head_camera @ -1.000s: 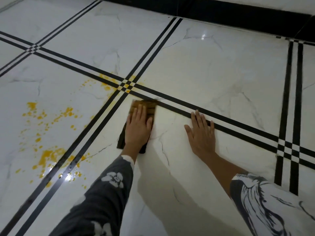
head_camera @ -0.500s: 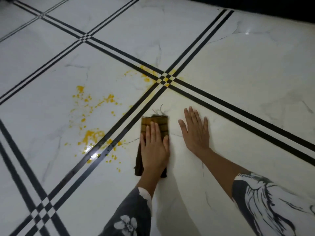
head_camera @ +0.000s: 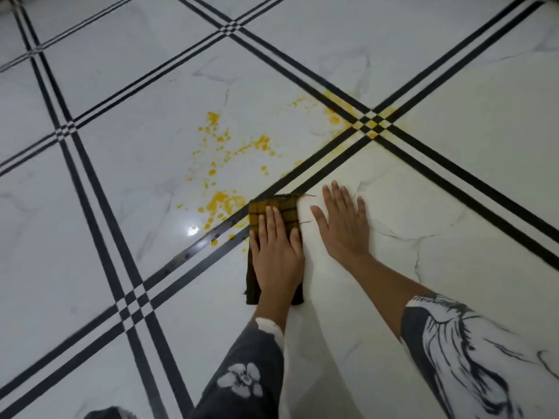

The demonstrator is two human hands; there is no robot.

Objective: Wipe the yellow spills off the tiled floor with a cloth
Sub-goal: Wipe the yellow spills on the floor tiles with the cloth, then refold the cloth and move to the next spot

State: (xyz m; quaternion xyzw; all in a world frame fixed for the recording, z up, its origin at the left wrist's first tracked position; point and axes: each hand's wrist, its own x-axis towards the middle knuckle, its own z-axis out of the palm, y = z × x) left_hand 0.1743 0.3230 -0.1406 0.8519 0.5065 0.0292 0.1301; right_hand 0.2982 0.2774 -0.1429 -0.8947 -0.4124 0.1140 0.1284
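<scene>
The left hand point(head_camera: 276, 255) lies flat on the folded cloth point(head_camera: 282, 205), fingers point(head_camera: 273, 220) straight, pressing down. The right hand point(head_camera: 344, 225) rests flat on the floor point(head_camera: 453, 267) at three o'clock, holding nothing. The cloth looks soft and light, so it should slide easily; push on its middle. Yellow spills point(head_camera: 225, 202) lie just beside it at ten o'clock, with more far off at one o'clock.

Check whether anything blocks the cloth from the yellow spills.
Nothing visible does. The cloth, pressed flat under the left hand, lies right beside the nearest yellow spills.
</scene>
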